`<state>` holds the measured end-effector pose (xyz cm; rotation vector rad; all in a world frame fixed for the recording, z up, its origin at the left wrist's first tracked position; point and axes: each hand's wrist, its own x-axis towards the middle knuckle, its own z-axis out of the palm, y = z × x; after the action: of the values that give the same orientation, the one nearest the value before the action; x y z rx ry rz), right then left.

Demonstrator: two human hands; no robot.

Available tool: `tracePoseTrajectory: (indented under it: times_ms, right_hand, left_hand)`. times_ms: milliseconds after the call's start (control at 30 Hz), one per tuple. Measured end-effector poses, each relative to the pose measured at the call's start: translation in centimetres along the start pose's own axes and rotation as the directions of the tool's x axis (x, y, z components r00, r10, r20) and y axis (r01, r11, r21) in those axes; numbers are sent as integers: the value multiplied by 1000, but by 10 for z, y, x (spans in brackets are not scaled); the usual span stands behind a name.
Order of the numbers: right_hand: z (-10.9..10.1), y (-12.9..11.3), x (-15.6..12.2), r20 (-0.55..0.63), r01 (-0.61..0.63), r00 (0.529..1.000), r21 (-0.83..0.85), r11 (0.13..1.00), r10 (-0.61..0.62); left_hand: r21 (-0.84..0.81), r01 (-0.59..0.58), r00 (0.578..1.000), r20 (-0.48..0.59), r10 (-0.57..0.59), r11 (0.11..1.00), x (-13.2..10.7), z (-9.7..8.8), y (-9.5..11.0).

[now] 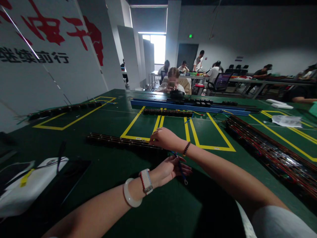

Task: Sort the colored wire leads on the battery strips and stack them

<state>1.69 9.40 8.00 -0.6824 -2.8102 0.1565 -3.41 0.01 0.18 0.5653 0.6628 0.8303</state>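
Observation:
A long, thin black strip (pixel 116 139) with small metal dots along it lies on the green table, its right end partly under my hands. My right hand (pixel 163 137) is closed over that end, fingertips pinched together near a small ring terminal (pixel 143 141); what they pinch is hidden. Lower and nearer me, my left hand (pixel 167 170) is palm up, its thumb and fingers holding a blue wire (pixel 181 168). This wire runs up toward the strip's end, and a metal ring terminal (pixel 186 181) hangs from its lower end.
Another black strip (pixel 168 113) with wires lies within yellow tape lines. Behind it stretches a blue rail (pixel 193 107). Bundled strips (pixel 267 152) lie right, more strips (pixel 66 109) far left. A white device (pixel 37 185) sits lower left. A person (pixel 173 82) faces the table's far edge.

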Motion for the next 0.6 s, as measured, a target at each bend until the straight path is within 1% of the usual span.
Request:
tracePoseTrajectory:
  times_ms: [67,100,167,233,300,333,400,467,533,600]
  right_hand:
    - [-11,4,-9,27,-21,999,186,982,16]
    - [-18,8,-16,31,-46,999,285,957,38]
    - [-29,17,-34,14,-128,991,430,893,136]
    - [-31,29,-57,-9,-234,962,488,841,273]
    - [-21,43,-81,-6,-329,924,494,805,382]
    - [-13,50,-93,9,-362,912,489,793,411]
    - [6,61,-114,69,-414,897,478,775,436]
    - [23,67,-131,115,-447,885,477,757,451]
    - [34,69,-141,146,-460,881,488,742,450]
    - [38,69,-144,169,-467,879,499,730,446]
  left_hand:
    - [4,1,1000,9,-1,1000,1,-1,0]
    - [12,-2,1000,18,1,1000,1,-1,0]
    - [34,-5,999,41,4,999,1,0,0]
    - [59,0,999,40,-2,998,1,0,0]
    - [75,16,1000,20,-17,997,1,0,1]
    - [83,23,1000,9,-24,996,1,0,2]
    - [114,45,999,2,-46,992,1,-1,4]
    - [182,63,998,12,-67,981,1,-2,7]
    - [288,86,996,10,-93,954,1,-4,11]
    - [395,107,994,-30,-104,912,1,-5,15]
